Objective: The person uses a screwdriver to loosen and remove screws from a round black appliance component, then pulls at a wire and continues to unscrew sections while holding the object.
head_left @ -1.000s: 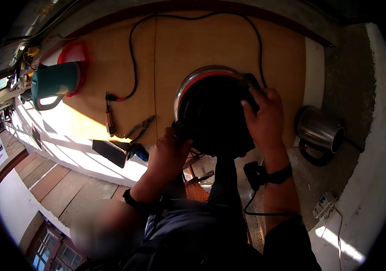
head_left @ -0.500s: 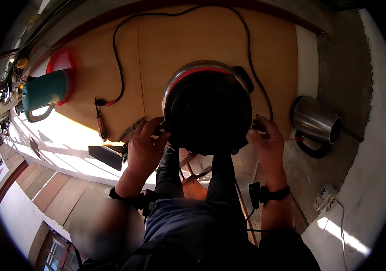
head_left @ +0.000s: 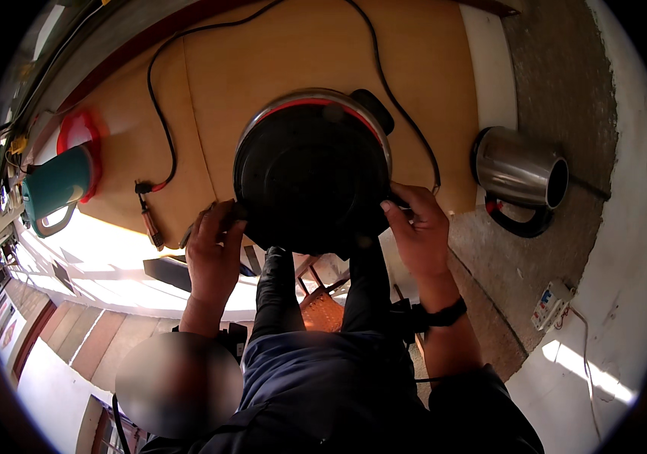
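A round black appliance (head_left: 312, 178) with a silver and red rim and a black lug at its upper right lies at the table's near side, its dark face toward me. Its exact kind is hard to make out. My left hand (head_left: 213, 246) grips its near left edge between thumb and fingers. On the near right edge, my right hand (head_left: 420, 231) pinches it the same way, thumb on the dark face. Past its far side a black cord (head_left: 384, 57) runs round to a plug on the left. Beside that plug end lies a screwdriver (head_left: 150, 225).
A steel kettle (head_left: 520, 168) with a black and red handle lies on its side at the right. A green jug (head_left: 58, 189) and a red basin (head_left: 81, 140) are at the far left. A white power strip (head_left: 553, 304) hangs lower right. A dark box (head_left: 168, 272) sits near the left hand.
The view has shifted, so the table and its things sit a little further left. The appliance has tilted slightly and its dark face shows more clearly. Both hands keep hold of its edges.
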{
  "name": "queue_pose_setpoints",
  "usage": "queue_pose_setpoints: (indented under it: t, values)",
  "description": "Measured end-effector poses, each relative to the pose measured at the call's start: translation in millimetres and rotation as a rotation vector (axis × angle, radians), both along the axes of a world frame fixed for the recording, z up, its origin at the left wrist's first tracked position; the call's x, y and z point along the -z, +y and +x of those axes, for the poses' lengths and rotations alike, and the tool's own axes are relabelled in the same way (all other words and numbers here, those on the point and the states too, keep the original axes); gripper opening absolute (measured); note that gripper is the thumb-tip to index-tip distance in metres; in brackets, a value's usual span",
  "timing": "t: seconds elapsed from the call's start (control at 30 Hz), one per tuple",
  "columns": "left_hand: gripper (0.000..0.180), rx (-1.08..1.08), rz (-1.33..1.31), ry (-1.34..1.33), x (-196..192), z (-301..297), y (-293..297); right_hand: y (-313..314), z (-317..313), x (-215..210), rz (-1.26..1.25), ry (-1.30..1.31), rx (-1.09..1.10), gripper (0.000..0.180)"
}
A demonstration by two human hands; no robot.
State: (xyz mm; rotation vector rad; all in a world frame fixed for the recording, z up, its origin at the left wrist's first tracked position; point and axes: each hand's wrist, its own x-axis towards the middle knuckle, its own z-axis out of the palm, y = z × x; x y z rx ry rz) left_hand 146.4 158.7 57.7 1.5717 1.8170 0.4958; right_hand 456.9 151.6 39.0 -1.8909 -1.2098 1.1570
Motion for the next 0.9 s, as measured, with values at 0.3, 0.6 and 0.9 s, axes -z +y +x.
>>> queue_pose_setpoints:
  t: [0.3,0.6,0.9]
  values:
    - [0.030,-0.013,0.013,0.024,0.3,1.4,0.0,-6.3,-9.8,-2.5,0.124,-0.112,-0.026,0.032]
    - [0.030,-0.044,0.023,-0.009,3.8,2.0,-1.4,-9.4,-8.8,2.9,0.241,-0.239,-0.112,0.031]
    - [0.031,-0.100,-0.019,-0.027,7.8,0.1,-4.4,-10.2,-12.3,0.6,0.126,-0.272,-0.085,0.033]
